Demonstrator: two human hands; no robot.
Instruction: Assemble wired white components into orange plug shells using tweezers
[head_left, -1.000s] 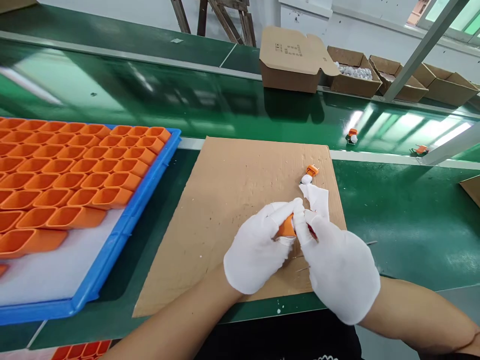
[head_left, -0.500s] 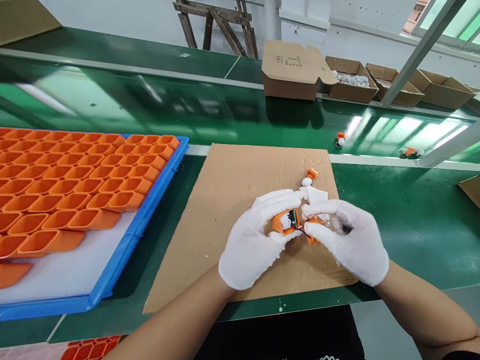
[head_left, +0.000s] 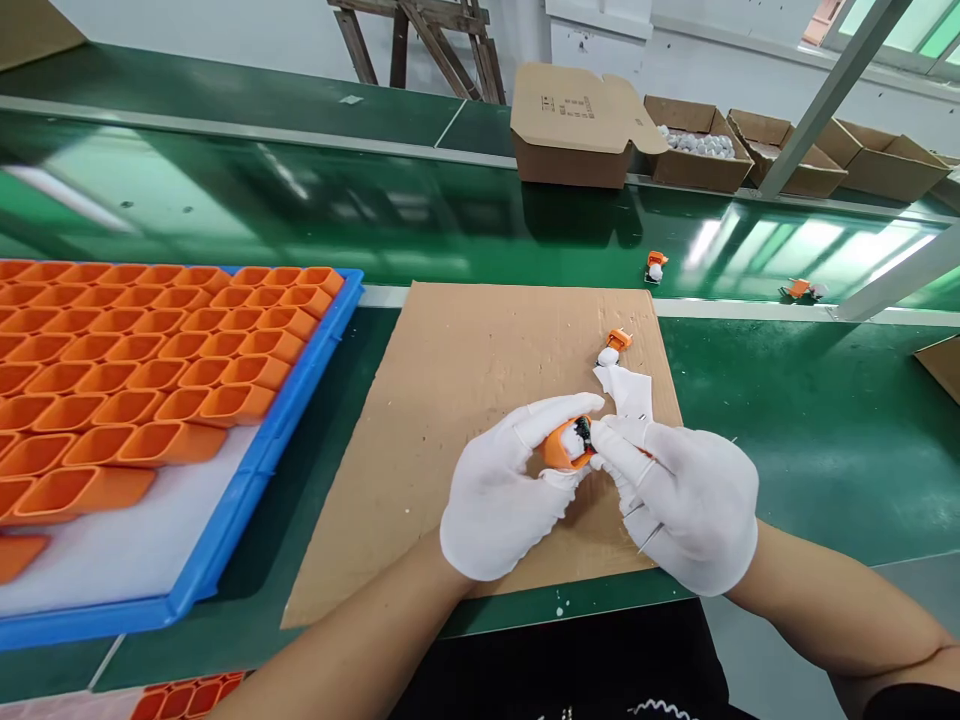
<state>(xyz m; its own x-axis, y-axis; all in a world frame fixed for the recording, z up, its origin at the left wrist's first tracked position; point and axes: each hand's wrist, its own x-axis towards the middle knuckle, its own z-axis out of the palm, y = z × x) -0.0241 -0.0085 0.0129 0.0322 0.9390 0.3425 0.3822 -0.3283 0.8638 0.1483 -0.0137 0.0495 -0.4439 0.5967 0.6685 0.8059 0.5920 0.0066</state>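
My left hand (head_left: 517, 485), in a white glove, is closed around a hollow orange plastic housing (head_left: 556, 450). A white part and a dark small board (head_left: 582, 430) show in its opening. My right hand (head_left: 686, 500), also gloved, presses its fingertips together against the right side of that opening. A sliver of orange shows between the right fingers, but what they grip is mostly hidden. Just beyond the hands lies a white piece of cloth or paper (head_left: 628, 390). A small orange-and-white part (head_left: 615, 345) rests at its far end on the cardboard sheet (head_left: 450, 370).
Left stands a blue tray (head_left: 300, 420) holding rows of orange housings (head_left: 135, 405). Two small orange-and-white assemblies, one near (head_left: 655, 267) and one farther right (head_left: 804, 290), lie on the shiny green strip. Cardboard boxes (head_left: 570, 160) line the back shelf; a metal post (head_left: 832, 100) rises at right.
My right hand has rolled over, its fingers closing against the housing's opening; the orange piece and wires there are now mostly covered. The assemblies on the green strip have shifted slightly left.
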